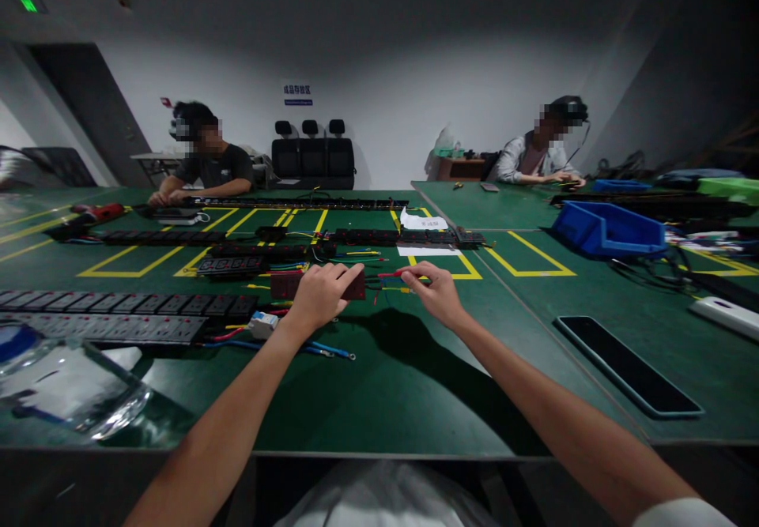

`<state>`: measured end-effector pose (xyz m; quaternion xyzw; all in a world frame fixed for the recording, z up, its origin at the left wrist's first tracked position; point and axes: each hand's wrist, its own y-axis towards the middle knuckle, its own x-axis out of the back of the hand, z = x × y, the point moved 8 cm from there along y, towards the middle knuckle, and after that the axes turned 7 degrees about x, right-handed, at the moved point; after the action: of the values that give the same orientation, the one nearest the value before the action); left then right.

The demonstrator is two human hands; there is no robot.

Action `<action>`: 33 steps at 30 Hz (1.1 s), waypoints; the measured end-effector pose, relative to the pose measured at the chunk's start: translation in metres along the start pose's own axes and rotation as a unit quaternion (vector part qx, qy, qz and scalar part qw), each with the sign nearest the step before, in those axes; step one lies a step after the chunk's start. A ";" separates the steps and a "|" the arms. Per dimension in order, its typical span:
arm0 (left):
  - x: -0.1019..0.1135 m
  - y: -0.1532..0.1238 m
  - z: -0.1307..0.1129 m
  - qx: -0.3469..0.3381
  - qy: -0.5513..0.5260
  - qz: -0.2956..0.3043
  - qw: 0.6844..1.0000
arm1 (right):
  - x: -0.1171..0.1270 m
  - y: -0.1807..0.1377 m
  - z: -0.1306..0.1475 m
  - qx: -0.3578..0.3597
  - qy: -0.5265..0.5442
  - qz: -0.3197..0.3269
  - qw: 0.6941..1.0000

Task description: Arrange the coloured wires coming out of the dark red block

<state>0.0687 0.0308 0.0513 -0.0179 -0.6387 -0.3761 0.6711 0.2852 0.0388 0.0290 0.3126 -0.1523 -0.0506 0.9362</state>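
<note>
My left hand point(317, 296) is closed over a flat dark red rectangular panel point(285, 284), fingers and thumb across its right half. Part of the panel is hidden under the hand. Several thin wires stick out from its right end. One of them, a red wire point(391, 274), is pinched between the thumb and fingers of my right hand point(437, 291). Below the left wrist sit a small white and blue switch block point(262, 323) and blue wires with ring ends point(332, 351). Black socket strips point(231, 266) lie just behind the panel.
Long socket strips point(124, 326) and a clear bottle point(77, 385) lie at the left. A phone point(628, 365), a blue bin point(605, 229) and a white bar point(726, 314) are at the right. Two co-workers point(219, 167) sit across the green table point(368, 416).
</note>
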 end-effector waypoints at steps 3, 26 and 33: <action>0.001 0.000 0.000 0.000 0.005 -0.001 1.000 | -0.002 0.000 -0.005 -0.026 0.016 0.006 1.000; -0.001 0.000 0.004 0.004 0.021 0.023 1.000 | -0.018 -0.014 -0.046 -0.237 0.168 0.018 0.957; 0.001 0.000 0.008 0.024 0.030 0.001 0.999 | -0.019 -0.013 -0.043 -0.209 0.147 0.028 0.966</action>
<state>0.0620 0.0347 0.0539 0.0087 -0.6273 -0.3607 0.6902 0.2809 0.0572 -0.0163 0.1096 -0.0082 -0.0087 0.9939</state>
